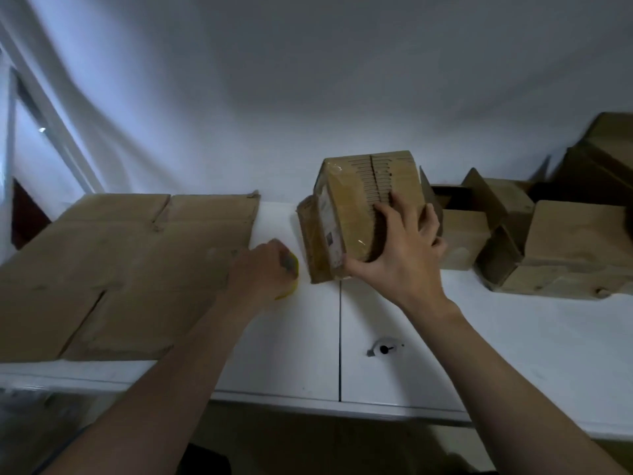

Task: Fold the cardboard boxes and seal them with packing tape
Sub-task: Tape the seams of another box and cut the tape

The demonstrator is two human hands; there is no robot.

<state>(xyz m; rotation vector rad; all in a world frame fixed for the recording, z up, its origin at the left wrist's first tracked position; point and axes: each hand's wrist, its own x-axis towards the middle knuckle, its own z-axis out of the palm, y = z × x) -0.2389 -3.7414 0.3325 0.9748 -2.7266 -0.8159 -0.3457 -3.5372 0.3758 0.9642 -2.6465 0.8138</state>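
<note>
Flat-box bundle (346, 217) under right hand (394, 255)

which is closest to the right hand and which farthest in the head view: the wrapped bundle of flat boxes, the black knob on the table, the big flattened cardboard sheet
From the right hand:
1. Wrapped bundle of flat boxes, under the hand, touching it.
2. Black knob, on the table nearer the person.
3. Flattened cardboard sheet, far left, beyond the left hand.
</note>
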